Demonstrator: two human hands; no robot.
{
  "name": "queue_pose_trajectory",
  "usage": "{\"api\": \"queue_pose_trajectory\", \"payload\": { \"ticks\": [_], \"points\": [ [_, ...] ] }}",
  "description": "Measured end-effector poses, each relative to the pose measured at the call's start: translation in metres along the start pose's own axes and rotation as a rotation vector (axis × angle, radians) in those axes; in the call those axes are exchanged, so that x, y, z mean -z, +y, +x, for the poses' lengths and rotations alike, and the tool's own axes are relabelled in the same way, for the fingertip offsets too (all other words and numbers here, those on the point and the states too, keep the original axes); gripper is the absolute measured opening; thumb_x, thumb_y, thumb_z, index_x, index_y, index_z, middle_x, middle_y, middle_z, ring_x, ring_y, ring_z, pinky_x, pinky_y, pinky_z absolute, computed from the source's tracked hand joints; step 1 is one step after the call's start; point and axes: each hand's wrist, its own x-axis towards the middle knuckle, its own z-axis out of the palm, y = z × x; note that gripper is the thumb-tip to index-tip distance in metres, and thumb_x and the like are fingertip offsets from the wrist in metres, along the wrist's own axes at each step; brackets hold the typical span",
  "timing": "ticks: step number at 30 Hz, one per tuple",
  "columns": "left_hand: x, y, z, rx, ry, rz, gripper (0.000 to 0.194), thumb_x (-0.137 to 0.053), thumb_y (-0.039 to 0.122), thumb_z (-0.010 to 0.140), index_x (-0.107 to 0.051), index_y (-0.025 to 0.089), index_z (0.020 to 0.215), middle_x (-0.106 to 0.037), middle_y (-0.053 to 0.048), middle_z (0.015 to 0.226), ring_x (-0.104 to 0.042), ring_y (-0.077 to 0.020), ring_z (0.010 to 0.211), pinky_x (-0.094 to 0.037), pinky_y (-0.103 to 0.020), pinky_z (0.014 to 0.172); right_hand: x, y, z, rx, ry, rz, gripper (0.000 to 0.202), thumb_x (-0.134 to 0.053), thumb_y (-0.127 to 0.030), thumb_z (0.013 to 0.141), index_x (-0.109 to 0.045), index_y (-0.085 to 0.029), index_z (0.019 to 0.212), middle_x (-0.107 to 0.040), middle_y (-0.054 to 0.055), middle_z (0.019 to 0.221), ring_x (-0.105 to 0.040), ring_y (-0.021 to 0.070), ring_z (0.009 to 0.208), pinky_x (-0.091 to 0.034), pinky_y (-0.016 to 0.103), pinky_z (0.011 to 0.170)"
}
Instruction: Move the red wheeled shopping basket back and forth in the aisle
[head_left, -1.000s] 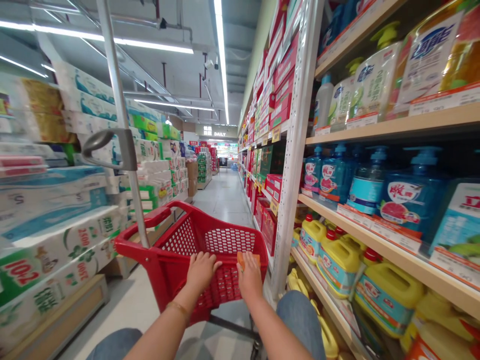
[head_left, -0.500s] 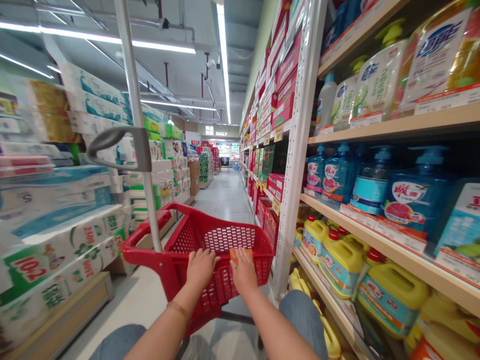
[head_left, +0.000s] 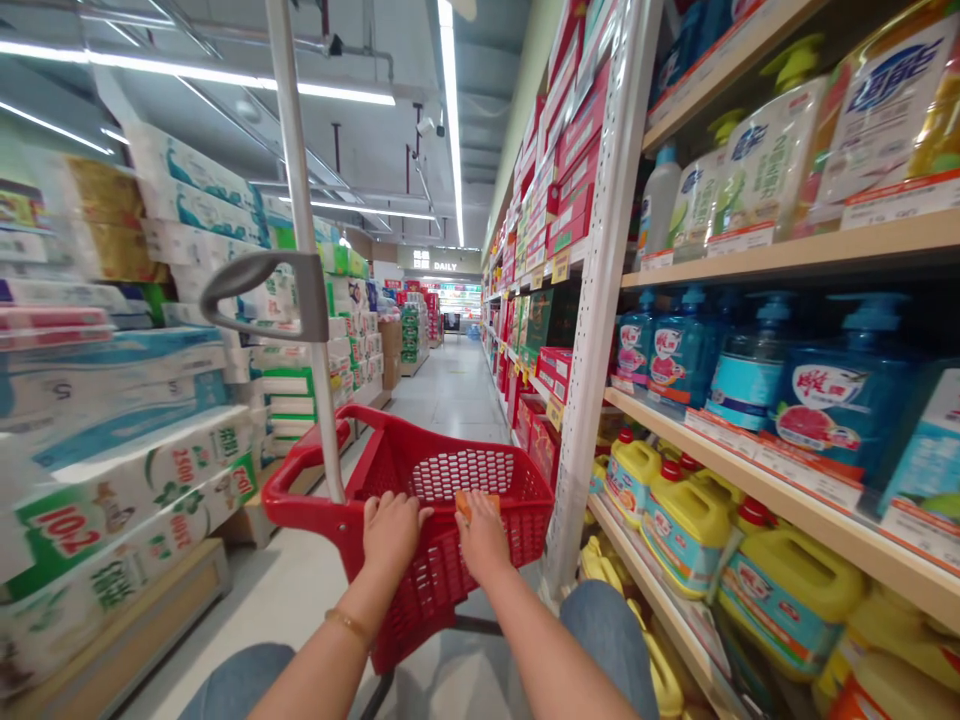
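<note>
In front of me in the head view stands a red shopping cart basket [head_left: 480, 458] with perforated walls. A metal pole [head_left: 304, 200] with a grey loop handle [head_left: 315, 298] rises from its left side. My left hand [head_left: 391, 535] grips the near rim, fingers curled over the edge. On the same rim, farther right, my right hand [head_left: 482, 535] presses down an orange cloth [head_left: 491, 503]. Its folded edge shows past the fingers; whether it is a cloth or a thin sponge is hard to tell. Both palms are hidden.
Close on my right, a shelf [head_left: 795, 245] holds blue pump bottles [head_left: 832, 385] and yellow jugs [head_left: 787, 590]. A white perforated upright [head_left: 600, 290] stands beside the basket. Tissue packs [head_left: 135, 510] are stacked on the left. An aisle floor [head_left: 454, 385] runs ahead.
The pole, loop handle and left end of the cart have shifted right. My left hand has slid slightly left along the rim; my right hand and the orange cloth have moved slightly left.
</note>
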Motion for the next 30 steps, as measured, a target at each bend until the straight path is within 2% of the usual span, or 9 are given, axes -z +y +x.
{"api": "queue_pose_trajectory", "payload": {
  "ticks": [3,6,10,13,14,17,19,26,30],
  "points": [
    [0.001,0.006,-0.001,-0.022,-0.013,-0.044,0.039,-0.037,0.042,0.093,-0.068,0.02,0.085,-0.065,-0.01,0.086,-0.051,-0.0273,0.095,-0.027,-0.047,0.095,-0.004,-0.021,-0.001,0.098,-0.01,0.082,0.047,-0.042,-0.03,0.095,-0.048,-0.014,0.137,-0.047,0.011,0.142,-0.038,0.0226,0.135,-0.028,0.042,0.113],
    [0.008,0.003,-0.007,-0.022,0.026,-0.097,0.03,-0.04,0.034,0.093,-0.067,0.022,0.098,-0.065,-0.01,0.1,-0.051,-0.0273,0.102,-0.029,-0.045,0.096,0.004,-0.011,-0.002,0.118,-0.016,0.104,0.046,-0.041,-0.032,0.095,-0.049,-0.016,0.137,-0.049,0.009,0.141,-0.039,0.0218,0.134,-0.029,0.042,0.113],
    [0.022,-0.02,-0.015,0.184,0.35,-0.096,0.047,-0.05,0.037,0.088,-0.047,0.023,0.133,-0.036,-0.015,0.146,-0.03,-0.0341,0.133,-0.023,-0.049,0.104,0.015,0.021,-0.003,0.054,0.019,0.054,0.046,-0.04,-0.033,0.096,-0.05,-0.013,0.136,-0.049,0.012,0.14,-0.04,0.0228,0.134,-0.029,0.042,0.113],
    [0.033,-0.051,-0.017,0.367,0.489,-0.06,0.08,-0.063,0.055,0.075,-0.038,0.014,0.139,-0.026,-0.021,0.15,-0.015,-0.0393,0.14,-0.02,-0.052,0.107,0.015,0.032,-0.002,0.02,0.045,0.031,0.046,-0.04,-0.033,0.096,-0.05,-0.014,0.137,-0.048,0.012,0.141,-0.039,0.0227,0.134,-0.03,0.043,0.113],
    [0.036,-0.062,-0.017,0.385,0.467,-0.046,0.083,-0.066,0.058,0.071,-0.041,0.012,0.136,-0.031,-0.022,0.147,-0.014,-0.0403,0.14,-0.021,-0.052,0.107,0.014,0.032,-0.002,0.011,0.049,0.027,0.046,-0.04,-0.033,0.096,-0.049,-0.014,0.137,-0.048,0.012,0.141,-0.039,0.0228,0.135,-0.029,0.043,0.113],
    [0.044,-0.091,-0.013,0.205,0.203,0.012,0.058,-0.062,0.06,0.072,-0.061,0.016,0.111,-0.056,-0.015,0.125,-0.028,-0.037,0.133,-0.023,-0.049,0.106,0.009,0.026,0.0,-0.02,0.047,0.016,0.048,-0.04,-0.033,0.095,-0.048,-0.01,0.137,-0.046,0.014,0.142,-0.037,0.0242,0.136,-0.027,0.044,0.113],
    [0.048,-0.101,-0.011,0.162,0.115,0.047,0.053,-0.059,0.062,0.073,-0.064,0.018,0.101,-0.061,-0.012,0.112,-0.038,-0.035,0.123,-0.026,-0.048,0.104,0.006,0.015,0.001,-0.056,0.039,0.019,0.05,-0.04,-0.032,0.095,-0.048,-0.006,0.136,-0.046,0.017,0.142,-0.036,0.0255,0.136,-0.026,0.044,0.114],
    [0.054,-0.082,-0.013,0.173,0.166,0.079,0.047,-0.053,0.063,0.078,-0.064,0.02,0.091,-0.065,-0.009,0.1,-0.048,-0.0314,0.109,-0.03,-0.045,0.095,-0.011,-0.045,0.001,0.064,0.014,0.187,0.05,-0.042,-0.032,0.095,-0.045,-0.008,0.139,-0.043,0.014,0.145,-0.034,0.023,0.138,-0.025,0.042,0.115],
    [0.061,-0.08,-0.01,0.098,0.136,0.038,0.045,-0.049,0.063,0.081,-0.066,0.022,0.084,-0.067,-0.007,0.089,-0.055,-0.0272,0.096,-0.032,-0.043,0.09,-0.005,-0.034,0.004,0.138,0.015,0.238,0.049,-0.041,-0.035,0.096,-0.046,-0.013,0.139,-0.046,0.011,0.143,-0.037,0.0208,0.136,-0.027,0.041,0.114]
  ]
}}
